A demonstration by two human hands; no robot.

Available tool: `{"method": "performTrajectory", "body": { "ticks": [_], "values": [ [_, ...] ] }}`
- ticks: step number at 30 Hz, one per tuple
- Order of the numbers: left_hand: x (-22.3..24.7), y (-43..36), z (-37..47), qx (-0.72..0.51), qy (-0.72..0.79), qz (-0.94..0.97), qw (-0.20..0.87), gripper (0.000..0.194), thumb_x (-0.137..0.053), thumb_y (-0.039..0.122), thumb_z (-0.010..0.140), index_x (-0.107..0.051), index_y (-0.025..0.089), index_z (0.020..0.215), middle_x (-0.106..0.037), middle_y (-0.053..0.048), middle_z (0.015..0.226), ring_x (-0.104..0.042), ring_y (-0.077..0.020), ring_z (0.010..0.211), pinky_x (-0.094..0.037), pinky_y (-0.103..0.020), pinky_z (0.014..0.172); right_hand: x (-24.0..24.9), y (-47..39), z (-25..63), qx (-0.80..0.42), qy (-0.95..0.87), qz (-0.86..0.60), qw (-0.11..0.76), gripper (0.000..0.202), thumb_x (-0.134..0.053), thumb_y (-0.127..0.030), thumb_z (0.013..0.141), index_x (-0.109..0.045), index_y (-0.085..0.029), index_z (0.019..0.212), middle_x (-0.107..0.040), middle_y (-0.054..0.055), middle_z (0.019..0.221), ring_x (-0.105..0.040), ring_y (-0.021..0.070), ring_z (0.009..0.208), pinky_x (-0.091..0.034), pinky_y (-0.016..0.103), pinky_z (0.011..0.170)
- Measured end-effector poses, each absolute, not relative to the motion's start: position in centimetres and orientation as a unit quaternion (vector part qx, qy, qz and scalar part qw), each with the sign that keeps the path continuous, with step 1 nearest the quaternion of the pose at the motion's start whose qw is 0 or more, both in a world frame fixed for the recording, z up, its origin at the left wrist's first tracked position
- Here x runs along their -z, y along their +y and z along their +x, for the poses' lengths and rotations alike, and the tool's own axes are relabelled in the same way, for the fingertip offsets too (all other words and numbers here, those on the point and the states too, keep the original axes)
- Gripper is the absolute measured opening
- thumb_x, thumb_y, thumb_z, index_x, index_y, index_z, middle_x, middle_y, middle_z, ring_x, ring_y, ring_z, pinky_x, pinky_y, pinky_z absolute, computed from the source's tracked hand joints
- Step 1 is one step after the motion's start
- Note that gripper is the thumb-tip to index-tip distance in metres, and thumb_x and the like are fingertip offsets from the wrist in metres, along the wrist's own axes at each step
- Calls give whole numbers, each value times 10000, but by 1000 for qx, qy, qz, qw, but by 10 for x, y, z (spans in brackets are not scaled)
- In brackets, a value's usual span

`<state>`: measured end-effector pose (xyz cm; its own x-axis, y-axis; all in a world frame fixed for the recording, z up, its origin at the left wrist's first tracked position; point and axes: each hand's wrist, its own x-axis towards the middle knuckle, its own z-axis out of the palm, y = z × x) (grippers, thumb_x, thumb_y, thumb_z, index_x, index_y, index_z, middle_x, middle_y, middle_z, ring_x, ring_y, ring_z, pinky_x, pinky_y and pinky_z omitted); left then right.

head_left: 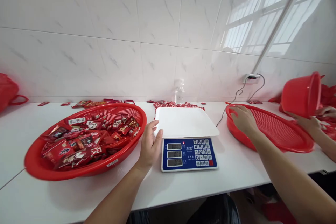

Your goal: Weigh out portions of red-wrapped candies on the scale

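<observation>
Scale (187, 140): is standing on the table (189, 187) between left basket (78, 173) and right basket (278, 126), its keypad (202, 152) facing the person, probably for easy reading.
Left hand (151, 143): is curving, thumb and fingers parted, against the pan's (187, 122) edge, perhaps steadying it.
Right hand (244, 120): is reaching over the right basket's rim; whether it is gripping, I cannot tell.
Co-worker's hand (301, 121): is supporting a tilted tub (299, 94).

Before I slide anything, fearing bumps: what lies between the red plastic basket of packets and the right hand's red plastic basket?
In the head view: a blue electronic scale with white tray, the left hand, a grey cable; red packets behind.
</observation>
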<state>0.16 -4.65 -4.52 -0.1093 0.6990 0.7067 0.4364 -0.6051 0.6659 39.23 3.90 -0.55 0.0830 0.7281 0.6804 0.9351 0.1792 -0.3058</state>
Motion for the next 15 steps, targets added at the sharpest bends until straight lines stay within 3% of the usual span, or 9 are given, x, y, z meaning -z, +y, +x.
{"method": "performTrajectory", "body": {
  "ticks": [3,6,10,12,15],
  "values": [
    [21,-70,2,-532,415,731,98,284,-519,261,921,-505,249,1204,-550,-78,1243,-537,-196,1147,-450,-373,993,23,15,335,139,-712,-531,439,260,-483,-253,872,-654,-190,1057,-623,115,1169,-562,269,1117,-451,454,962],
    [-16,-89,-7,-449,409,790,83,259,-520,254,911,-538,252,1170,-590,-60,1208,-542,-190,1141,-437,-356,1004,39,-27,252,91,-800,-295,515,255,-493,-153,884,-612,-225,1098,-663,91,1052,-628,203,993,-524,368,858],
    [-55,-74,-57,-348,513,783,57,254,-464,289,910,-598,236,1118,-648,-50,1150,-593,-216,1073,-451,-377,961,57,-77,155,26,-902,3,431,283,-467,-132,874,-562,-177,1137,-686,88,989,-651,168,893,-541,286,730],
    [-60,-52,-96,-291,592,747,77,272,-451,318,893,-623,217,1077,-677,-57,1099,-623,-229,1021,-470,-358,911,65,-88,125,9,-904,66,422,260,-434,-151,873,-553,-167,1103,-697,60,905,-643,137,723,-518,250,601],
    [-53,-21,-153,-113,690,702,135,347,-569,388,781,-650,191,1055,-706,-86,1028,-647,-284,961,-482,-354,843,76,-92,105,-16,-890,93,446,263,-424,-154,836,-542,-161,1071,-685,31,806,-591,117,574,-459,236,488]
  ]
}}
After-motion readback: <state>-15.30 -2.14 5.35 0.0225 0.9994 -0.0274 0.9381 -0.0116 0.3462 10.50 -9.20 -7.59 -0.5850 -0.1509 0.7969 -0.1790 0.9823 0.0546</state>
